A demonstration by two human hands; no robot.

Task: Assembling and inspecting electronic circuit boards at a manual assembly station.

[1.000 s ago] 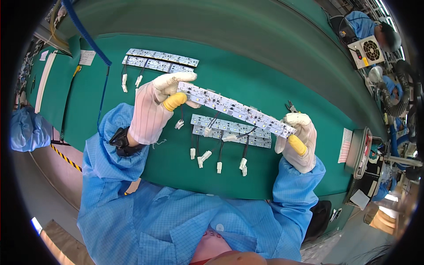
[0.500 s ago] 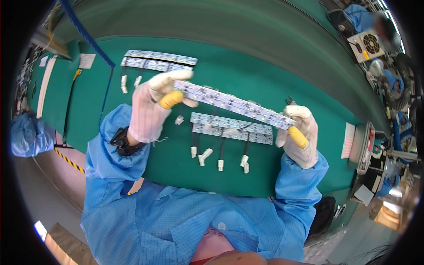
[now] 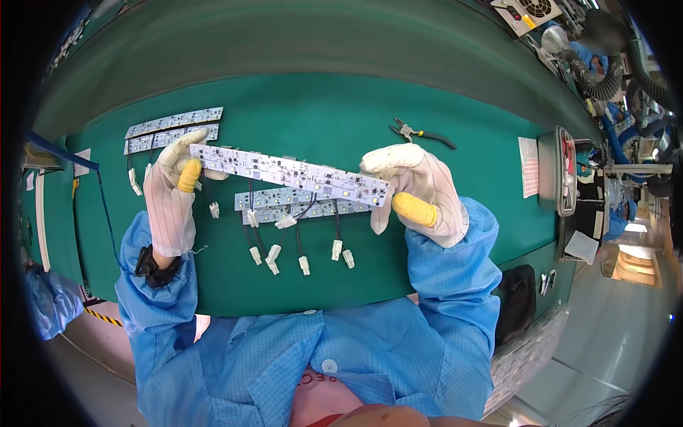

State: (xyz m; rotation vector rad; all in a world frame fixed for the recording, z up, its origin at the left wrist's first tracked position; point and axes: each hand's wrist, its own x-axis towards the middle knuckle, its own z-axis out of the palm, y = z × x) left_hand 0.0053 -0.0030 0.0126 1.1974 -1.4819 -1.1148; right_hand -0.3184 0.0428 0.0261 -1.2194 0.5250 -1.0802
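A long white LED circuit board strip (image 3: pixel 288 173) is held up over the bench by its two ends, tilted lower on the right. My left hand (image 3: pixel 174 188), in a striped white glove with a yellow thumb cover, pinches its left end. The gloved right hand (image 3: pixel 420 192) grips the other end, its thumb also covered in yellow. Beneath it, more LED strips (image 3: pixel 257 213) lie on the green mat, partly hidden, with black wires and white connectors (image 3: pixel 272 254) spread below them. Another group of strips (image 3: pixel 174 119) rests beyond my left hand.
Pliers (image 3: pixel 420 134) with dark and yellow handles lie beyond my right hand. On the right stand a clear-walled bin (image 3: pixel 565 171) and a printed sheet (image 3: pixel 528 167). A blue cord (image 3: pixel 107 206) hangs at the left. Someone's blue sleeve (image 3: pixel 50 302) shows at the far left.
The view has swung to the right, so the bench appears shifted left and the pliers come into full sight. Both hands still hold the strip.
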